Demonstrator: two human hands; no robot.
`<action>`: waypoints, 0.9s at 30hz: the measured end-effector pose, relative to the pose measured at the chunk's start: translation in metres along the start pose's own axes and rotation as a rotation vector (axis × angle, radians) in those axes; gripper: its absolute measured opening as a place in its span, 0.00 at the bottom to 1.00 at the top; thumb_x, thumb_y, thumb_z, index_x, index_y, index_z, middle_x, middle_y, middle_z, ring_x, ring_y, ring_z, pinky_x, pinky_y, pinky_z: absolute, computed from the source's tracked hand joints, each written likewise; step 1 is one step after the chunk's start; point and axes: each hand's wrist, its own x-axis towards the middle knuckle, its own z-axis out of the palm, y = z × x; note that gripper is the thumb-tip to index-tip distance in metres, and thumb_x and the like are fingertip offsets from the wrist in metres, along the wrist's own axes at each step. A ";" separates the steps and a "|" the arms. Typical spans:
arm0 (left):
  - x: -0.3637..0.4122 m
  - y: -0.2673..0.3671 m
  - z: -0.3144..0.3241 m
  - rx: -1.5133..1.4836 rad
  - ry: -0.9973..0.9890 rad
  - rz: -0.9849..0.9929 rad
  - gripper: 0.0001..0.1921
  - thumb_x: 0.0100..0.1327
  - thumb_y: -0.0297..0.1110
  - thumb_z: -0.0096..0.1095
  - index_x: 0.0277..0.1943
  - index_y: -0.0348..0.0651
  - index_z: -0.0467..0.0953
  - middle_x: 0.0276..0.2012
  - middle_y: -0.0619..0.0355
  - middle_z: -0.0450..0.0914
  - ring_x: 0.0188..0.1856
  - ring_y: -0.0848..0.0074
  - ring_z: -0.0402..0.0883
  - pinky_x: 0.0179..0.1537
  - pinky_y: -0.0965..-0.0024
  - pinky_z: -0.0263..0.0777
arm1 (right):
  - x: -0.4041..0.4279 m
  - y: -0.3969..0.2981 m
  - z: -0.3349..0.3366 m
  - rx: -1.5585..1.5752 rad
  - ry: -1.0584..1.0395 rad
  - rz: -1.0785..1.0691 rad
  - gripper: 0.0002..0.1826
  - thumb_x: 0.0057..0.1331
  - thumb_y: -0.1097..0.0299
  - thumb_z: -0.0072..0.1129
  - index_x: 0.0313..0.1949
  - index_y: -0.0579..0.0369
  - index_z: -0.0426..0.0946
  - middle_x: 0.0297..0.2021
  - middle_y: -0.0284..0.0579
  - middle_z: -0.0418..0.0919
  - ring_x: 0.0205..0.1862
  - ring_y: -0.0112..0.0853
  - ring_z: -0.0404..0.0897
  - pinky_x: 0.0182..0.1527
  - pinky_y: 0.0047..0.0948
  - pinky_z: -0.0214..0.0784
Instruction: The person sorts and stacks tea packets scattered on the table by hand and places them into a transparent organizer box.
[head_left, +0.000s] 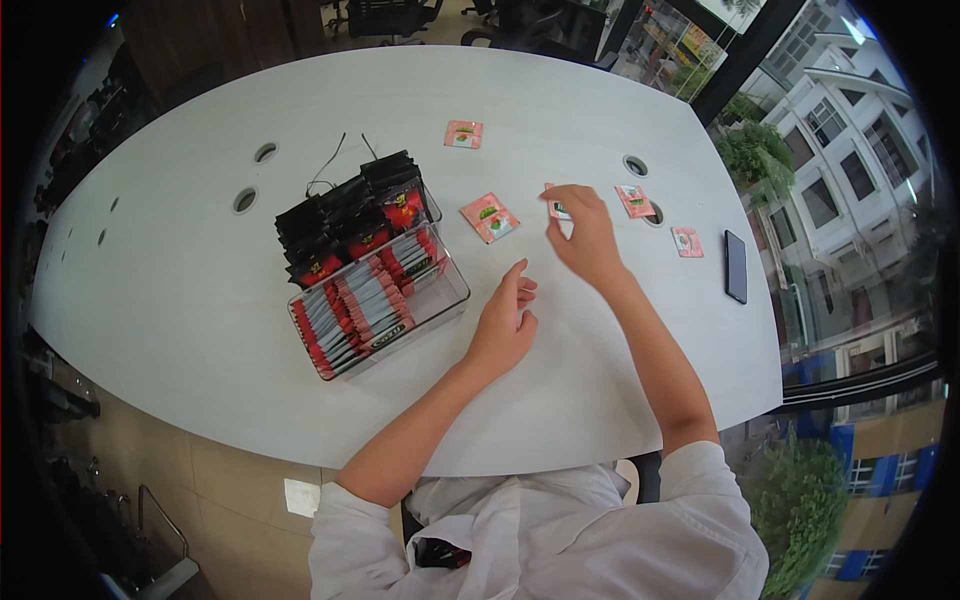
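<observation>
My right hand is over a pink sachet, thumb and fingers around it; the hand partly hides it, and whether it grips the sachet is unclear. My left hand hovers empty, fingers apart, just right of a clear plastic tray. Inside stand rows of red and pink stick packets. Behind them are black and red packets. A larger-looking pink sachet lies between tray and right hand. Other pink sachets lie at the back and to the right.
A dark phone lies near the right edge of the white table. Round cable holes open in the tabletop on both sides. A thin dark wire stands out behind the tray. Office chairs are beyond the far edge.
</observation>
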 end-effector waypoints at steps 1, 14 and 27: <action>0.000 0.000 -0.001 0.005 0.016 -0.007 0.34 0.60 0.17 0.52 0.71 0.38 0.57 0.54 0.47 0.75 0.52 0.64 0.79 0.52 0.62 0.74 | -0.005 0.025 0.009 -0.126 0.075 0.000 0.14 0.58 0.75 0.64 0.45 0.55 0.81 0.48 0.43 0.82 0.53 0.44 0.78 0.56 0.47 0.66; 0.010 -0.003 -0.019 -0.367 -0.025 -0.184 0.28 0.72 0.25 0.51 0.72 0.39 0.55 0.53 0.50 0.76 0.50 0.71 0.81 0.52 0.70 0.77 | -0.057 0.019 0.004 -0.051 0.234 -0.015 0.07 0.62 0.80 0.61 0.39 0.55 0.82 0.32 0.40 0.74 0.35 0.36 0.75 0.42 0.33 0.67; 0.008 0.011 -0.029 -1.038 -0.231 -0.603 0.30 0.69 0.24 0.60 0.71 0.47 0.62 0.54 0.56 0.80 0.58 0.72 0.81 0.49 0.72 0.80 | -0.054 0.045 -0.027 0.236 0.000 0.114 0.32 0.63 0.78 0.61 0.67 0.53 0.66 0.58 0.46 0.78 0.61 0.40 0.75 0.59 0.39 0.66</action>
